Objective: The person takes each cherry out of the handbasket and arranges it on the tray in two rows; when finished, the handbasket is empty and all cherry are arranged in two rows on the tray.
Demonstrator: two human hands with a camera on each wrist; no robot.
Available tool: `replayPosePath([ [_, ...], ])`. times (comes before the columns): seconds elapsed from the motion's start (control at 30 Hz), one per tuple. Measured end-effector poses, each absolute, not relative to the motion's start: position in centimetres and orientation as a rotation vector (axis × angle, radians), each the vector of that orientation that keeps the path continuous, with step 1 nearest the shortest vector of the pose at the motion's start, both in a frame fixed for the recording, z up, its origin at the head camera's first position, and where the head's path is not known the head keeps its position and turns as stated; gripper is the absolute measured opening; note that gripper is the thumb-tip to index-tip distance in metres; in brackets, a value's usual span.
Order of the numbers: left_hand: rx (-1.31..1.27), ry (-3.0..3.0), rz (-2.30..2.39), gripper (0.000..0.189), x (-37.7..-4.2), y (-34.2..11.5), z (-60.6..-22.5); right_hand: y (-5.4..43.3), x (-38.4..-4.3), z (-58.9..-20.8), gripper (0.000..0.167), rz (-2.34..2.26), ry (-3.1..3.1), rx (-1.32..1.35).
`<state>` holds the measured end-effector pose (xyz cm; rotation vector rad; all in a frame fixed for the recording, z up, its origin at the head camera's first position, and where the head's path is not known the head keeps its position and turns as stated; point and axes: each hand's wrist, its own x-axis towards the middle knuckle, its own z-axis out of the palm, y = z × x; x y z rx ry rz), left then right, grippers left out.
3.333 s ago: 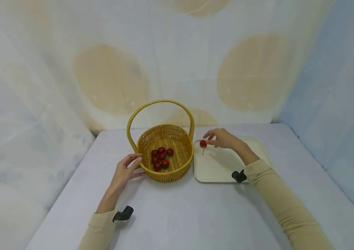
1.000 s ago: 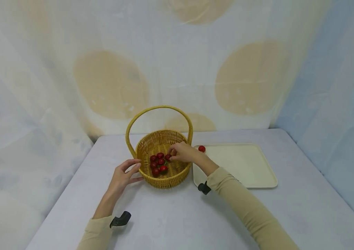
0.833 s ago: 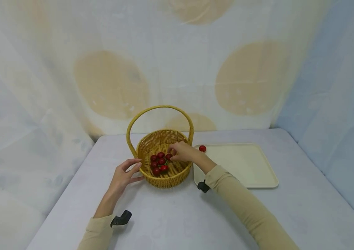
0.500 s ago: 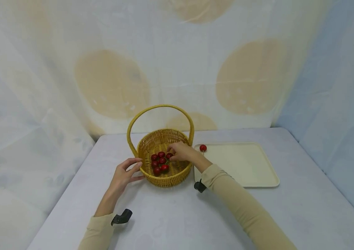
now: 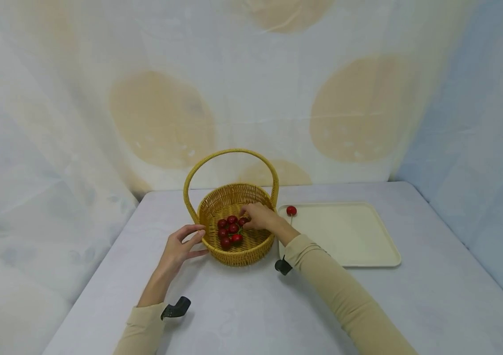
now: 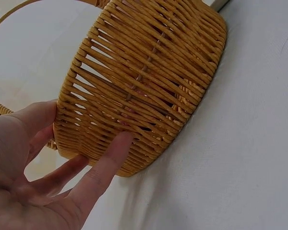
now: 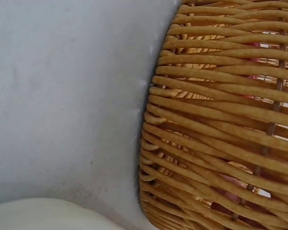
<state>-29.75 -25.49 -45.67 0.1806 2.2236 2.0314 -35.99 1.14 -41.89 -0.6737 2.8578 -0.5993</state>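
A round yellow wicker basket with a tall arched handle stands at the middle of the table and holds several dark red cherries. My left hand holds the basket's left side; the left wrist view shows the thumb at the rim and the other fingers spread along the woven wall. Inside the basket, my right hand pinches a cherry at the right of the cluster, its fingertips partly covering the fruit. The right wrist view shows only basket weave; the hand is out of sight there.
A cream rectangular tray lies just right of the basket, partly behind the right forearm. One stemmed cherry sits at its far left corner. The white table meets curtains at the back and sides.
My right hand has moved left from the tray into the basket, leaving a cherry on the tray. During the last second it has stayed at one cherry. The left hand keeps its place.
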Motion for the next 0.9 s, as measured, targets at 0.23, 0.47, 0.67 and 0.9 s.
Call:
replayPosePath([
  [0.23,0.184,2.243,2.028,0.051,-29.79,-25.53,-45.71,1.26,-35.94,-41.92,0.034,-0.626,2.854,-0.707],
  [0.47,0.168,2.254,2.006,0.05,-29.82,-25.76,-45.5,1.07,-36.08,-41.93,0.032,-0.612,2.865,-0.736],
  [0.67,0.152,2.255,2.001,0.046,-29.65,-25.91,-45.45,0.77,-35.85,-41.93,0.032,-0.61,2.86,-0.736],
  [0.9,0.154,2.253,2.007,0.046,-29.51,-25.96,-45.48,0.75,-35.76,-41.93,0.031,-0.591,2.866,-0.735],
])
